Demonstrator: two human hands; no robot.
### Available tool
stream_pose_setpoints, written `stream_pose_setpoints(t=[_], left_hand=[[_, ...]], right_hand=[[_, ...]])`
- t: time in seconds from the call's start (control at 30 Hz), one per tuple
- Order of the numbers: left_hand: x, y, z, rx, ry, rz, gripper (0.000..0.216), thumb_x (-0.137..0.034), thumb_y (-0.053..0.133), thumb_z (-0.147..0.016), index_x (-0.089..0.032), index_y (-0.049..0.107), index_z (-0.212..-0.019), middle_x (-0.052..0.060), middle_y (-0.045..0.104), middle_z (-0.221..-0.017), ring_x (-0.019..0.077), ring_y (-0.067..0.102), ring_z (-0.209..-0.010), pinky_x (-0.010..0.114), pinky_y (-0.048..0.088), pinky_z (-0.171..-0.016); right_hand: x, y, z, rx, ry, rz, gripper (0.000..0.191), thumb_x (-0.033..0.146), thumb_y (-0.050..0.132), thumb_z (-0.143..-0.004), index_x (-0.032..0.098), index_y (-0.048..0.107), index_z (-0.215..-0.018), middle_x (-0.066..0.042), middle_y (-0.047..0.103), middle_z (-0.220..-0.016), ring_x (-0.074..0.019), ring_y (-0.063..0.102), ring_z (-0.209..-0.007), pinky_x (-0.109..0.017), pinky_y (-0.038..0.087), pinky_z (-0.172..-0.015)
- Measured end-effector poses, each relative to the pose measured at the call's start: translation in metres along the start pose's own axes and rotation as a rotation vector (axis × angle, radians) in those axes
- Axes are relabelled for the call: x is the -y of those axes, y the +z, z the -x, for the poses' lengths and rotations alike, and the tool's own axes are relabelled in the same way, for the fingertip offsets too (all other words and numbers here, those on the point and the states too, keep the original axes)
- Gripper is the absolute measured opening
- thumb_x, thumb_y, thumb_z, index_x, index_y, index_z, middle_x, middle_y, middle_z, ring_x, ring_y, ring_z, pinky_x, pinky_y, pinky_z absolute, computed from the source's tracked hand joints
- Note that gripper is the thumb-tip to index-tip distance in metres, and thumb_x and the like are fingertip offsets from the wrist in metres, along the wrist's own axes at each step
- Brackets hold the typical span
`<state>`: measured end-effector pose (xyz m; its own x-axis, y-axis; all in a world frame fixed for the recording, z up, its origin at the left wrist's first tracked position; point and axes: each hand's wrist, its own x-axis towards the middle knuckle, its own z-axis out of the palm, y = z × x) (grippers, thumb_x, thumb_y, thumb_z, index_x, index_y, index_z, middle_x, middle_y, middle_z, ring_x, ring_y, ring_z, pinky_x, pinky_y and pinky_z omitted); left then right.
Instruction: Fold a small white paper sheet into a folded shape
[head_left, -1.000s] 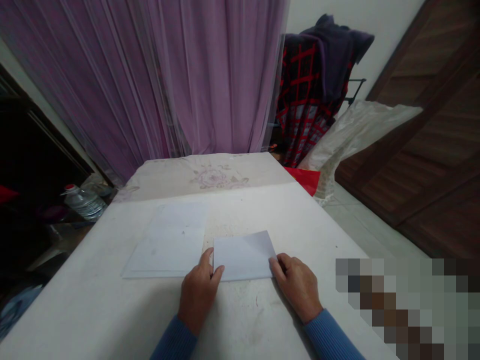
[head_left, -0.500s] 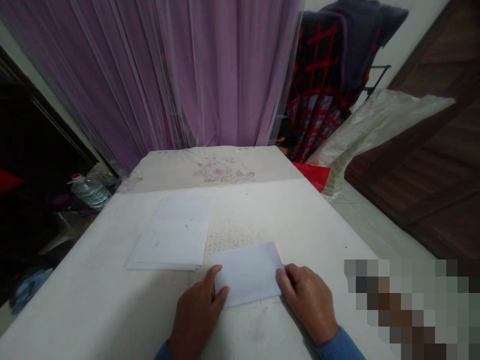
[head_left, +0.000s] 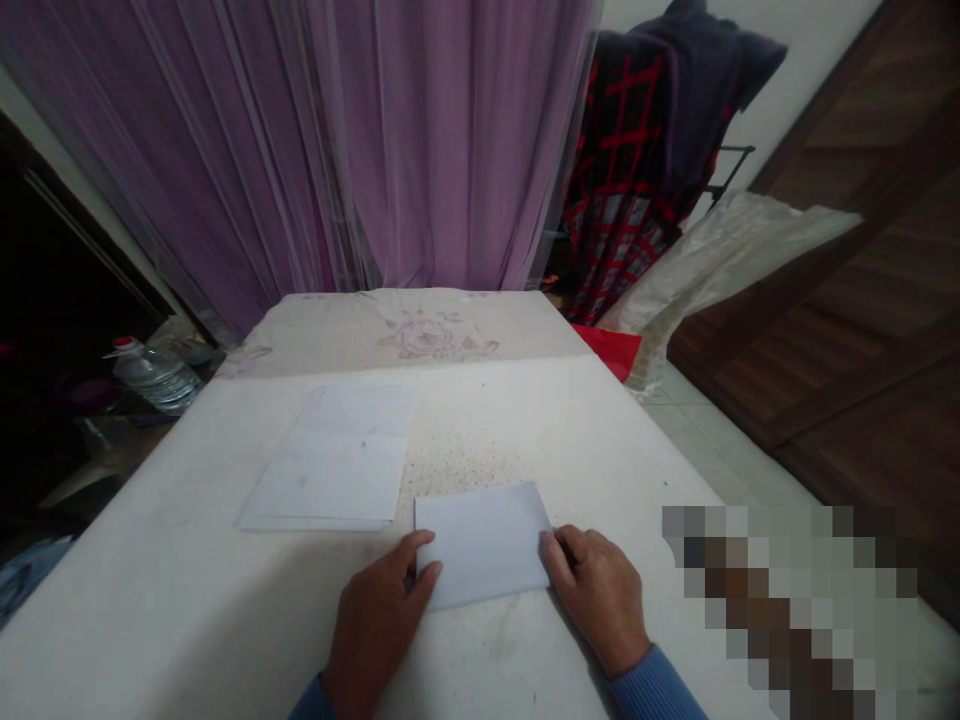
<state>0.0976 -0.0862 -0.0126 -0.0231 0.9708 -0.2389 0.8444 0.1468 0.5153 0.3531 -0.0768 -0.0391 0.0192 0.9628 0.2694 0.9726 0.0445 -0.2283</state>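
A folded white sheet of paper (head_left: pixel 484 545) lies on the cloth-covered table in front of me, its near edge slightly slanted. My left hand (head_left: pixel 379 610) holds its left edge, with thumb and forefinger tips on the paper and a small gap between them; the other fingers are hidden. At the right edge, my right hand (head_left: pixel 596 595) has the paper between its thumb, on top, and its curled fingers. To the left, apart from both hands, a stack of white paper sheets (head_left: pixel 337 460) lies flat with a crease and small dark marks.
The white tablecloth (head_left: pixel 600 440) has a flower print at its far end and dark specks beyond the folded sheet. Purple curtains (head_left: pixel 442 140) hang behind. A plastic bottle (head_left: pixel 157 375) with a red cap stands left of the table. A red item (head_left: pixel 611 350) shows at the right edge.
The view has shifted slightly, so everything sits a little further left in it. Both hands stay at the folded sheet's edges, and the sheet looks unchanged.
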Motion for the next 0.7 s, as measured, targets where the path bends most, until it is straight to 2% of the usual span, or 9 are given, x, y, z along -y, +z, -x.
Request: stream_pose_setpoints(t=[0.43, 0.7], left_hand=[[-0.0004, 0.0028, 0.0019, -0.049, 0.021, -0.023, 0.031, -0.033, 0.053, -0.088, -0.027, 0.062, -0.117, -0.003, 0.065, -0.077, 0.0141, 0.062, -0.072, 0.024, 0.042, -0.072], [-0.0032, 0.0009, 0.0023, -0.026, 0.007, -0.035, 0.031, -0.033, 0.053, -0.088, -0.027, 0.062, -0.118, -0.003, 0.066, -0.078, 0.0142, 0.062, -0.073, 0.024, 0.042, -0.074]], right_hand=[[0.0036, -0.0049, -0.0060, 0.047, 0.064, 0.009, 0.041, 0.041, 0.042, -0.093, 0.021, 0.067, -0.069, -0.003, 0.063, -0.061, -0.0154, 0.058, -0.061, -0.025, 0.029, -0.058], [0.0055, -0.0046, -0.0068, 0.040, 0.080, 0.047, 0.040, 0.040, 0.043, -0.093, 0.021, 0.067, -0.067, -0.003, 0.062, -0.060, -0.0153, 0.057, -0.060, -0.026, 0.027, -0.057]])
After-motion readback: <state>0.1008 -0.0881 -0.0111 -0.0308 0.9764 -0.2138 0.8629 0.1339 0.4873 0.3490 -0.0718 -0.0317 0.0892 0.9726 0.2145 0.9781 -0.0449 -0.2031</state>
